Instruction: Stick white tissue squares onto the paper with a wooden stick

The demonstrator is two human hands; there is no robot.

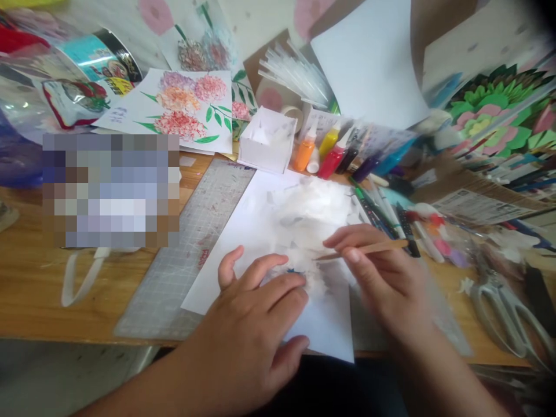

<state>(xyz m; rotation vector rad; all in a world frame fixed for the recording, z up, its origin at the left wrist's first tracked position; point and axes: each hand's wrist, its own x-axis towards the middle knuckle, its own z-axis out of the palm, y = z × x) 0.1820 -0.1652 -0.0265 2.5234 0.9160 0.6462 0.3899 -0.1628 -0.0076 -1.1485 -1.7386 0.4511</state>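
- White, fluffy material (319, 202) lay in a loose heap on a sheet of paper (212, 284), with a thinner patch reaching toward the hands; whether it was cotton or tissue, I could not tell. Being so light, it might have torn or drifted if dragged.
- The left hand (260, 313) was palm down with fingers spread and thumb well apart from them. Its fingertips were at the thin patch, around a small blue piece (295, 270); how firmly they pressed was impossible to tell. Any stickiness there could have lifted fibres with the fingers.
- The right hand (382, 272) had thumb and fingers pinched on a slim brown tool (386, 247). Its tip pointed at the patch, too blurred to show contact. A slip could have jabbed the left fingertips, which were close by, or pierced the material.
- The sheet lay askew on a grey cutting mat (160, 295), its near corner at the table's (30, 313) front edge. A sleeve or forearm catching that corner could have shifted everything.
- A red bottle (332, 162) stood just beyond the heap. A careless reach might have tipped it, staining the white if its nozzle leaked.
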